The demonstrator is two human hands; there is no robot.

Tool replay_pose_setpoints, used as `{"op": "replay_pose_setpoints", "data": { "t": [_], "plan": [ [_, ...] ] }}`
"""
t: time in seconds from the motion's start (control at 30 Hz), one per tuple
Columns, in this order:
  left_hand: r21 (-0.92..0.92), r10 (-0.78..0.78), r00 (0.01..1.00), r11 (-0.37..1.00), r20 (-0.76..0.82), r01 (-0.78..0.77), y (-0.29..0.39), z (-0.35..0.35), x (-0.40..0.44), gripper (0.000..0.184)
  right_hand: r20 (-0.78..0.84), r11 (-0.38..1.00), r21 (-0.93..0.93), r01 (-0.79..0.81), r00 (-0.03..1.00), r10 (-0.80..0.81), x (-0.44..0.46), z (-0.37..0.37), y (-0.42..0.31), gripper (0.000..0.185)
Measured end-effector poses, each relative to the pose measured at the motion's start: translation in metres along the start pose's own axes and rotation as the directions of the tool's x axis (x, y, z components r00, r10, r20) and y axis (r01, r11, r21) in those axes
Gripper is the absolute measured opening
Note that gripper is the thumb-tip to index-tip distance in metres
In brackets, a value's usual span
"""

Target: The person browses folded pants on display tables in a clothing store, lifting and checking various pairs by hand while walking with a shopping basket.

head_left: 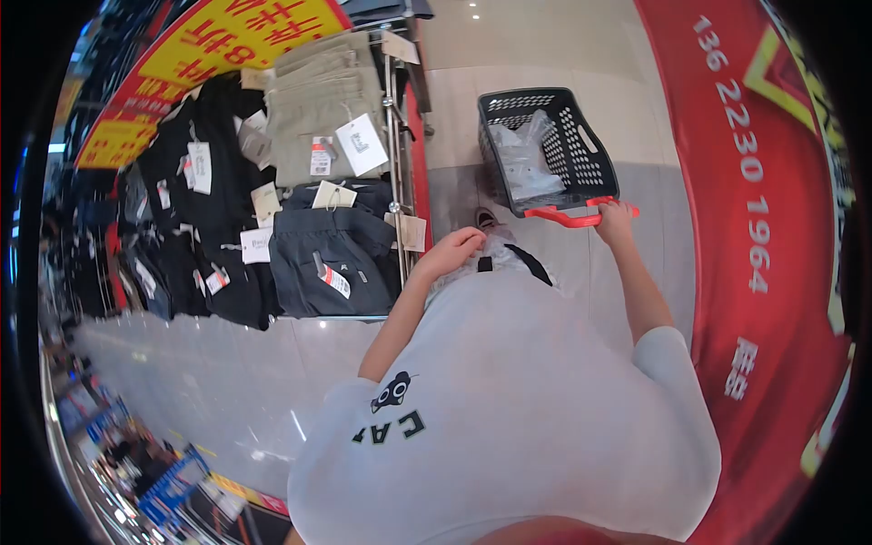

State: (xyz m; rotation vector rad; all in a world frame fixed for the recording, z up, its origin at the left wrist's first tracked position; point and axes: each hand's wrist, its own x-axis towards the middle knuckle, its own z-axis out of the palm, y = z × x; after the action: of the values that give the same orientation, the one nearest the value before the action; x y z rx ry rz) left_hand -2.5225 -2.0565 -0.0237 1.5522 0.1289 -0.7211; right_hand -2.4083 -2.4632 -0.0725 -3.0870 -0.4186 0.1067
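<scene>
My right hand (616,221) is wrapped round the red handle (563,217) of a black shopping basket (595,168). The basket has perforated walls and is ahead of me, to the right of the clothes rack. Inside it lies a clear plastic package (527,163) with whitish contents. My left hand (454,252) is in front of my waist with its fingers curled. Whitish, partly see-through material (495,254) shows beside those fingers; whether they grip it is hidden.
On the left, a metal rack (392,136) carries folded dark trousers (331,263) and beige trousers (318,100) with tags. A yellow sale sign (227,54) rises behind them. A red banner (718,227) with white digits borders the right side. Tiled floor (209,391) runs between.
</scene>
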Motion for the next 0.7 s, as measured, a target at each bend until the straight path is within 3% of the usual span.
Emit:
{"op": "replay_pose_setpoints", "data": {
  "t": [0.1,0.27,0.33,0.37,0.43,0.5,0.57,0.63,0.7],
  "plan": [
    [0.020,0.000,0.992,1.000,-0.123,0.003,0.013,-0.018,0.010,0.027,-0.068,0.999,0.044,0.017,0.998,-0.014,0.060,-0.001,-0.004,0.015],
    [-0.005,0.045,0.969,0.999,-0.244,-0.048,0.039,-0.034,0.052,0.030,-0.042,0.999,0.012,0.049,0.998,-0.048,0.148,-0.012,-0.014,0.015],
    [0.137,0.120,0.953,0.987,-0.278,-0.084,0.056,-0.039,0.064,0.030,-0.077,0.998,0.017,0.067,0.995,-0.066,0.182,-0.010,-0.015,0.016],
    [0.108,0.103,0.941,0.992,-0.323,-0.071,0.066,-0.039,0.063,0.030,-0.063,0.993,0.017,0.120,0.991,-0.119,0.195,-0.012,-0.016,0.016],
    [0.145,0.085,0.911,0.989,-0.403,-0.028,0.083,-0.041,0.064,0.029,-0.063,0.998,0.004,0.063,0.996,-0.063,0.221,-0.014,-0.018,0.017],
    [0.100,0.053,0.901,0.995,-0.432,-0.011,0.081,-0.047,0.065,0.029,-0.049,0.996,-0.022,0.089,0.995,-0.090,0.242,-0.016,-0.022,0.018],
    [-0.077,0.025,0.901,0.995,-0.433,-0.065,0.075,-0.057,0.060,0.027,-0.056,0.999,-0.024,0.040,0.998,-0.041,0.258,-0.017,-0.025,0.018],
    [-0.089,0.062,0.852,0.988,-0.520,-0.126,0.055,-0.073,0.052,0.027,-0.070,0.996,-0.015,0.093,0.993,-0.094,0.280,-0.025,-0.030,0.020],
    [-0.075,0.102,0.800,0.981,-0.592,-0.181,0.048,-0.090,0.034,0.026,0.098,0.999,-0.025,0.023,0.995,-0.020,0.294,-0.026,-0.027,0.024]
  ]
}}
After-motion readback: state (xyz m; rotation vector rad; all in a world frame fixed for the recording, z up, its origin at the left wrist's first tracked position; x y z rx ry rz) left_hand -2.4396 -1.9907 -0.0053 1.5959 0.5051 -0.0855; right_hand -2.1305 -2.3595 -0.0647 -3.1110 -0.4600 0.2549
